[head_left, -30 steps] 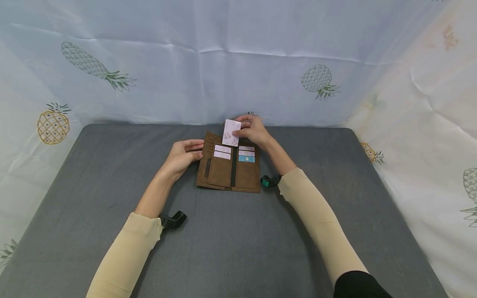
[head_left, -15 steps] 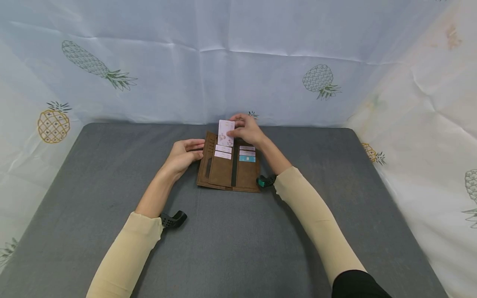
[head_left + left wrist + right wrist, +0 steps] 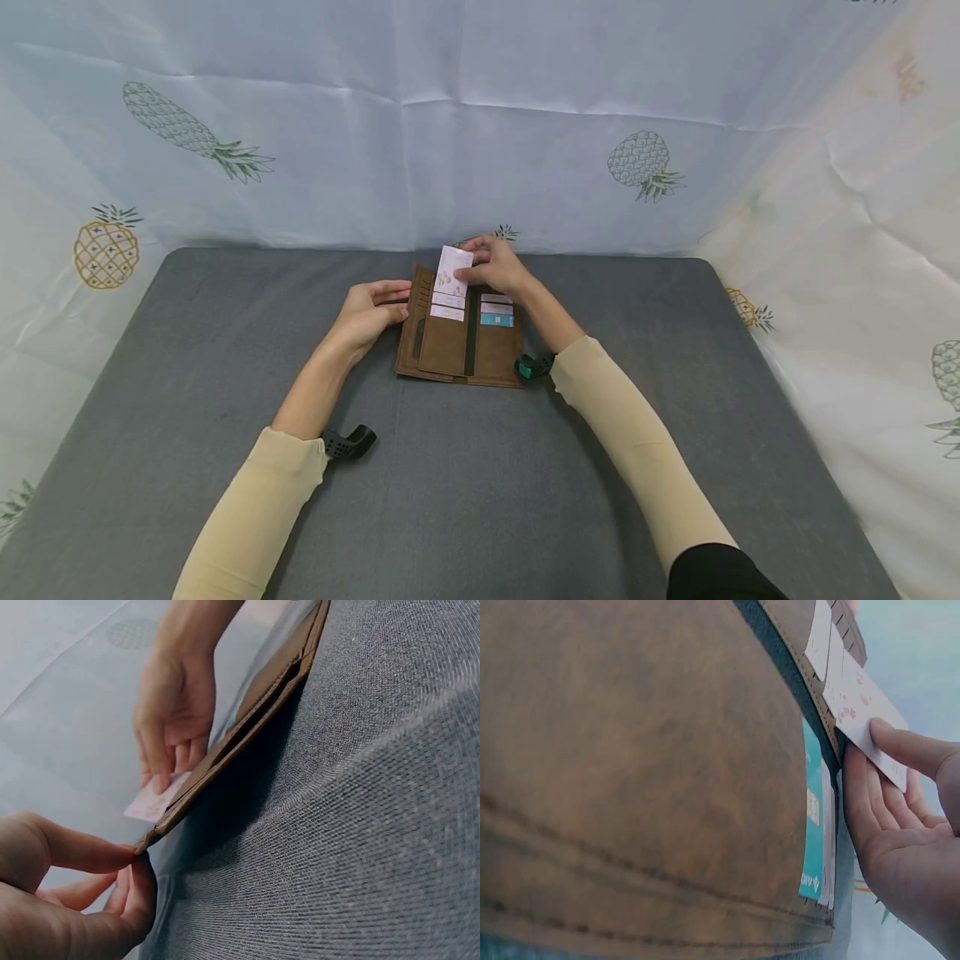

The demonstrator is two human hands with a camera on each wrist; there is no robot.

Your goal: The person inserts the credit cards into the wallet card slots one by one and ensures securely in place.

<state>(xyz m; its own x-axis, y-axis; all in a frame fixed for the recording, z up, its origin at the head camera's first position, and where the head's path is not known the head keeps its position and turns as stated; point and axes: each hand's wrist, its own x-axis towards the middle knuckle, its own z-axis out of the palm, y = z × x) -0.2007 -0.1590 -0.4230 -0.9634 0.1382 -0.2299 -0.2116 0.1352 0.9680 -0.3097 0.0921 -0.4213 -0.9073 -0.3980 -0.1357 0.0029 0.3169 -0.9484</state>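
Observation:
An opened brown wallet (image 3: 442,348) lies on the grey table, its left side raised a little. My left hand (image 3: 367,312) pinches the wallet's left edge between thumb and fingers, as the left wrist view shows. My right hand (image 3: 497,265) pinches a pink-and-white flowered card (image 3: 453,268) at the top of the left-hand pockets. In the right wrist view the lower edge of that card (image 3: 868,712) meets the pocket slots; how deep it sits is hidden. Two pale cards (image 3: 447,313) show below it. A blue card (image 3: 497,319) and two pale ones fill the right-hand slots.
The grey table (image 3: 465,500) spreads around the wallet. A white cloth (image 3: 450,167) printed with pineapples hangs behind and at the sides. A dark wrist camera mount (image 3: 348,442) sits at the left sleeve, another (image 3: 535,367) by the right sleeve.
My right hand has moved the flowered card left and then down, from above the wallet's middle to the top left pocket. The left hand has kept its place on the wallet's edge.

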